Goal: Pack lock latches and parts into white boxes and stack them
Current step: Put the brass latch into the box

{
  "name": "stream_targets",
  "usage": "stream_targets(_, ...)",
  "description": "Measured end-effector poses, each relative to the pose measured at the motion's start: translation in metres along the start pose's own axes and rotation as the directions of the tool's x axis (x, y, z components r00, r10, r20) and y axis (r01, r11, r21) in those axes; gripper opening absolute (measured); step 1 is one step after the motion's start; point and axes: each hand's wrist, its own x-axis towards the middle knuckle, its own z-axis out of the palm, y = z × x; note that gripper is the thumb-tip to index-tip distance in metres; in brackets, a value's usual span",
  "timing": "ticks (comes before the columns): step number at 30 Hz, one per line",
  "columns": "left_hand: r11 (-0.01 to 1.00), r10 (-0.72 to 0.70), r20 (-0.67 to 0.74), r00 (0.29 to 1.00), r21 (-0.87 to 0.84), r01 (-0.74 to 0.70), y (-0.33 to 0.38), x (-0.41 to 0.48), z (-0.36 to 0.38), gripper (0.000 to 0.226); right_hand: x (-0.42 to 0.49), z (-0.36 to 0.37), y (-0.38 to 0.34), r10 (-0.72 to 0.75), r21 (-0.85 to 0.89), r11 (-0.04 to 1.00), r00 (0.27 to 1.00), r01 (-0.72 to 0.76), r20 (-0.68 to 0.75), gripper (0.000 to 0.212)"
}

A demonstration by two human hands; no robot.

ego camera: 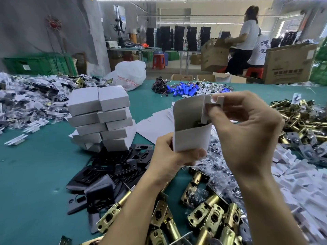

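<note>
Fingers of the right hand are pinched on the end flap of the small white cardboard box, gripped upright at frame centre by the left hand. If the flap is forced against the dark part inside, it may be creased.

Blue batteries, white plastic bag, red stool

Both forearms are shown bare along their whole visible length. The left grip and right grip are bare too; nails are trimmed short.
</note>
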Motion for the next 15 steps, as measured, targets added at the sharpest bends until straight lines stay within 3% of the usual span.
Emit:
stream_targets(5,0.994,0.047,-0.028,0.998,-0.095,-0.05,0.002,0.0021,0.0019,0.028,-0.0017,0.0036,-0.0094,0.048,0.074,0.996,0.995,-0.042,-0.085,0.013)
stream_targets(15,0.993,0.079,-0.122,0.989,0.093,-0.068,-0.0055,0.0032,-0.0001,0.027,-0.0025,-0.0005,-0.009,0.127,0.062,0.99,0.992,-0.127,-0.004,0.017)
